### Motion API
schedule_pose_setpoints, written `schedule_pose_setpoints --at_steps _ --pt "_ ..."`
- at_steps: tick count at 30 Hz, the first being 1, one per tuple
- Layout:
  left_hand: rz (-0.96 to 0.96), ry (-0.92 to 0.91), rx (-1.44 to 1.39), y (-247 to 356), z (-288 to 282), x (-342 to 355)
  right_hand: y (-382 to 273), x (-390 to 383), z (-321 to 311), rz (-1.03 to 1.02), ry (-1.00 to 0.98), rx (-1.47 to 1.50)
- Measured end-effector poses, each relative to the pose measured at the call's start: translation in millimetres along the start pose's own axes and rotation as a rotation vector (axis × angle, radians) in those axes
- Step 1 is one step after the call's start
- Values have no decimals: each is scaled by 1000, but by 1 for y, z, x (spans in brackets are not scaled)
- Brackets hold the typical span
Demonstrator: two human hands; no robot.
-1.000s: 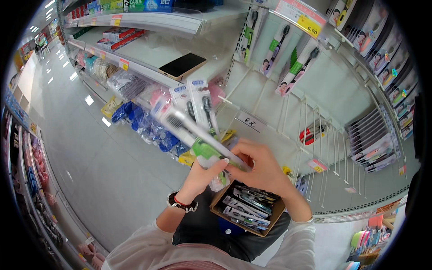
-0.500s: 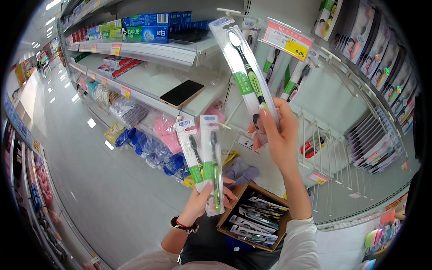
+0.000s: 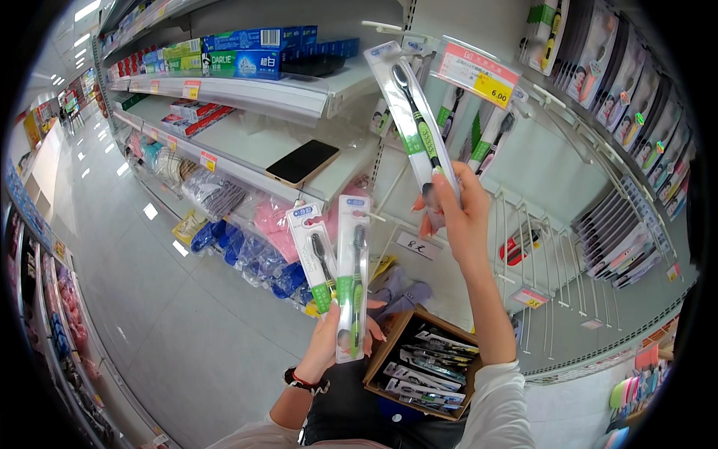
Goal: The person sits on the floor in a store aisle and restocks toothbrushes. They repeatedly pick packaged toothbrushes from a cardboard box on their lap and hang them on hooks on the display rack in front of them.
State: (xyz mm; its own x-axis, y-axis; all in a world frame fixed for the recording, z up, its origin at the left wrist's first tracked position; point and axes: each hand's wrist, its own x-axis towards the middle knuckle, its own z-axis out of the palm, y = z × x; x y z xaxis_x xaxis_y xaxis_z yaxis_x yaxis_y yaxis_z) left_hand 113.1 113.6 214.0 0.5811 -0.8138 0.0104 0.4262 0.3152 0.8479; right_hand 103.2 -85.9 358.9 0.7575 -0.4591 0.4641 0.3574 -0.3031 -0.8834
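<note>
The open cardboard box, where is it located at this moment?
In the head view, the cardboard box sits low and right of centre, between the left hand and the right forearm, with packaged toothbrushes inside.

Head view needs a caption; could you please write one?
Left hand holding two packaged toothbrushes, right hand a third toothbrush, by shelves.

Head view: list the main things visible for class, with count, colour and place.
Raised toothbrush pack: one, green and black, upper centre
Paired toothbrush packs: two, green and black, lower centre
Box: one, brown, lower right of centre
Boxed packs: several, mixed colours, inside it
Phone: one, black and gold, lower shelf
Cartons: many, mostly blue and green, upper shelf
Wrapped goods: many, blue, pink, grey, under lower shelf
Hanging packs: many, mixed colours, far right
Large price sign: one, pink and yellow, upper right
Right hand: one, bare, gripping raised pack
Left hand: one, bare, gripping paired packs
</note>
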Motion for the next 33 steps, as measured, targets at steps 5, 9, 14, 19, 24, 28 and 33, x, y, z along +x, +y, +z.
schedule_pose_setpoints --at_steps 5,9,14,19,24,28,33 --pt "5 -103 -83 -1 -2 -1 33 43 -6 66 58 -72" --pt "24 -32 -35 2 1 -2 74 90 -9 262 30 -68" --pt "124 28 -73 3 3 -3 84 107 -19 230 49 -614" --pt "178 126 -160 10 4 1 67 40 -9 -433 245 -545" --pt "276 59 -255 13 2 3 0 -50 -3 230 -505 -328" --pt "279 80 -287 9 19 11 -6 -83 0 193 -658 -485" --pt "245 77 -244 1 30 9 1 -89 -6 82 -614 -503"
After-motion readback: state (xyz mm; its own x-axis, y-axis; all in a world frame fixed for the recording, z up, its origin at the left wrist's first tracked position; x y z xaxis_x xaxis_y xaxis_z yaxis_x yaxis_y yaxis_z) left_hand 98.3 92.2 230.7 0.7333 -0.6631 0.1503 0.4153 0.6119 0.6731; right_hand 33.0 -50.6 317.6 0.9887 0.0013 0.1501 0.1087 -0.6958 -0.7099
